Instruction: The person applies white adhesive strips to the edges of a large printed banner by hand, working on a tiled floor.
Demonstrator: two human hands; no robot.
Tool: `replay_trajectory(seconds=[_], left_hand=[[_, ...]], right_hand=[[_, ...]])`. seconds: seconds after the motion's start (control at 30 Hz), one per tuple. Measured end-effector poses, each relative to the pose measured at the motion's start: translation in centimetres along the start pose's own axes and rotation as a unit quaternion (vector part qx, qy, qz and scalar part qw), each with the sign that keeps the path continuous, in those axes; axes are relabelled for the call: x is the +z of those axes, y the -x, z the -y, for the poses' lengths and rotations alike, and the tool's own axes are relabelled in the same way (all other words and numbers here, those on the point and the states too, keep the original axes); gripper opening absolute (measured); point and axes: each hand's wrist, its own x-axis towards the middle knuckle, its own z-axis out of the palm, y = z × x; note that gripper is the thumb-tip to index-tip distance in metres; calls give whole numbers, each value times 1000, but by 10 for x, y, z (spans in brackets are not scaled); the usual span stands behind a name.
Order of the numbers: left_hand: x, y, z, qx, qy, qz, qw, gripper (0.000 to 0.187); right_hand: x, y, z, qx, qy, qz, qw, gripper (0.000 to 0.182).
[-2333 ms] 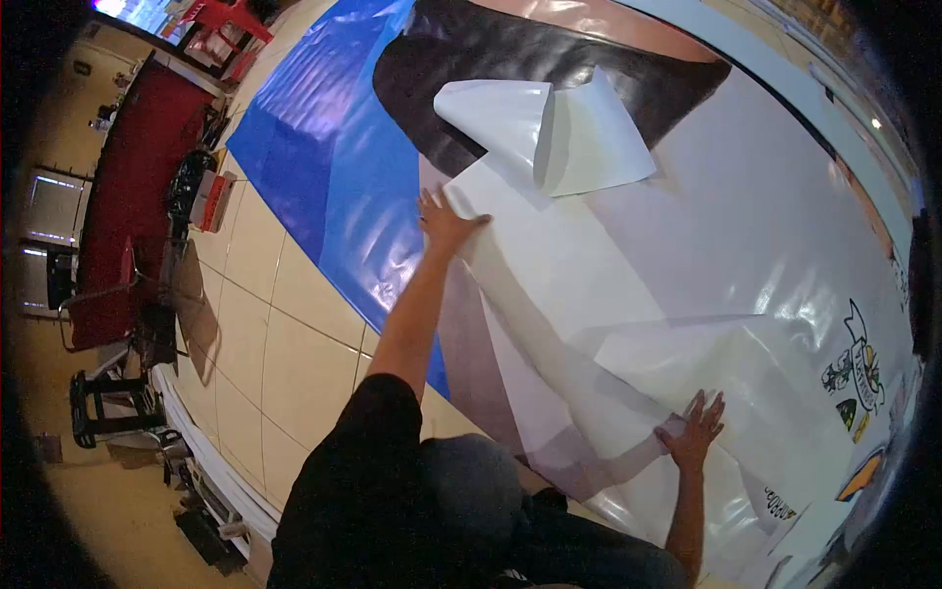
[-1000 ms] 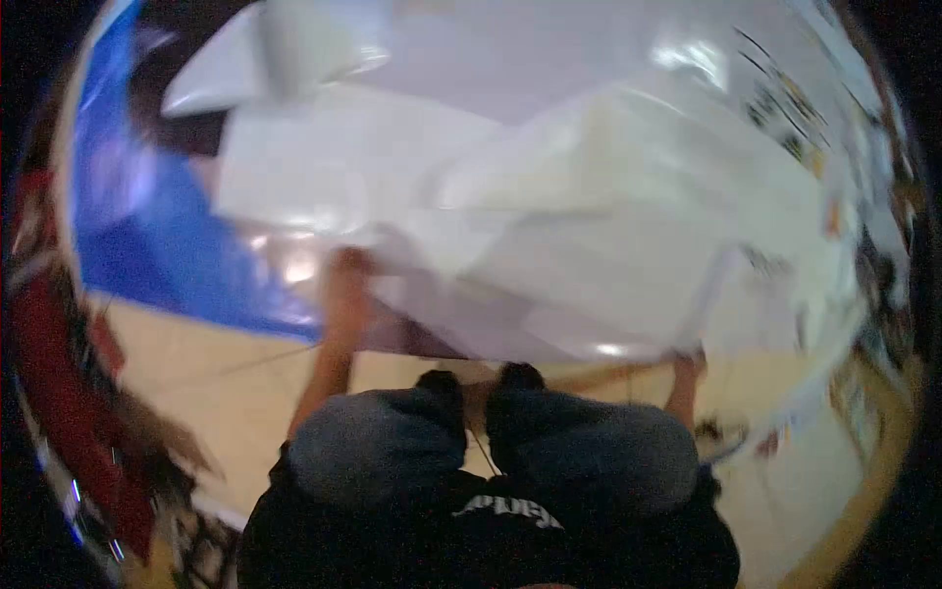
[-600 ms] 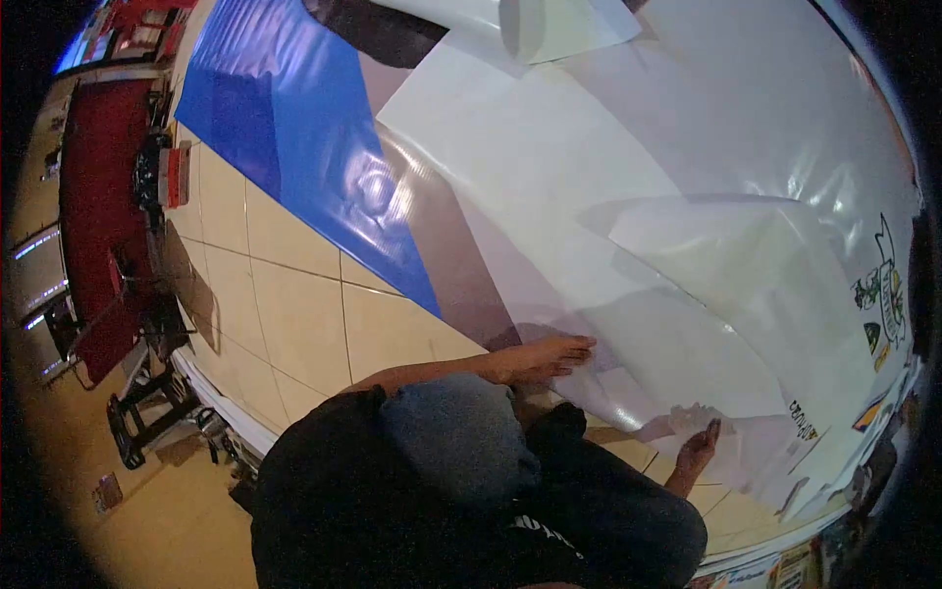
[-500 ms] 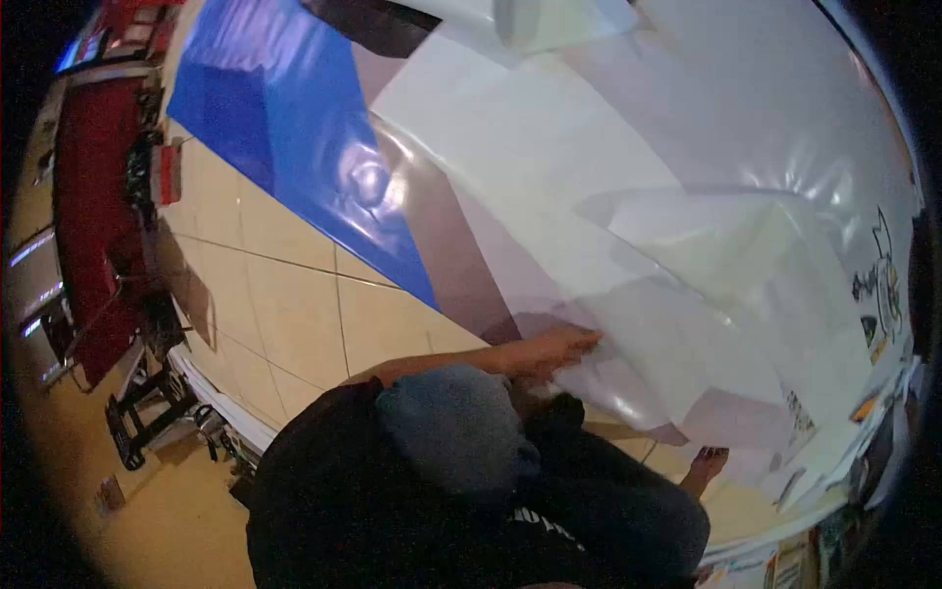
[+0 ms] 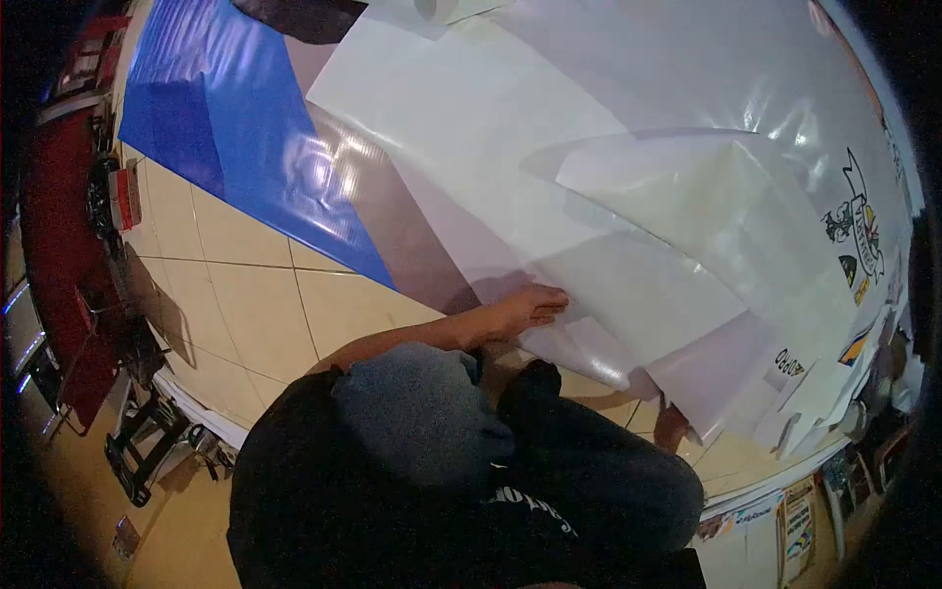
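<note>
A large glossy white banner sheet [image 5: 461, 128] with a blue section [image 5: 245, 128] lies spread over the floor, folded and rumpled on its right half. My left hand [image 5: 525, 309] rests on its near edge, fingers stretched out and flat. Beyond my bent knee, a dark, blurred patch of skin that looks like my right hand [image 5: 672, 427] is at the sheet's lower right edge; its fingers are hidden. A raised fold [image 5: 677, 187] crosses the sheet ahead of my hands. Printed emblems and lettering [image 5: 863, 231] show at the far right.
Cream floor tiles [image 5: 245, 304] show left of the sheet. A black metal frame [image 5: 142, 447] stands at the lower left, near a red surface [image 5: 59, 236]. Printed papers [image 5: 797, 530] are at the lower right. A dark object [image 5: 304, 18] touches the banner's top.
The view has shifted, so the banner appears further left. My left hand stays flat at the sheet's edge. My right hand has moved in against the lower edge, and its fingers no longer show.
</note>
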Motion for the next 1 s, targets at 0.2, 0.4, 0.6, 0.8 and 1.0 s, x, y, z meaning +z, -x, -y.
replay_trajectory(seconds=[0.2, 0.4, 0.6, 0.8, 1.0], left_hand=[[3, -3, 2, -3, -33, -71, 997, 47], [5, 1, -2, -20, -17, 19, 999, 45], [41, 21, -35, 159, 99, -98, 977, 45], [-46, 39, -114, 326, 125, -260, 900, 45], [-274, 173, -283, 518, 21, -383, 765, 37]], right_hand=[[-29, -38, 47, -113, -15, 58, 992, 49], [-85, -79, 165, -143, -141, -216, 956, 51], [-180, -90, 122, -248, 505, -170, 809, 49], [-128, -82, 92, -207, 594, -264, 731, 50], [-42, -92, 63, -248, 648, -142, 706, 53]])
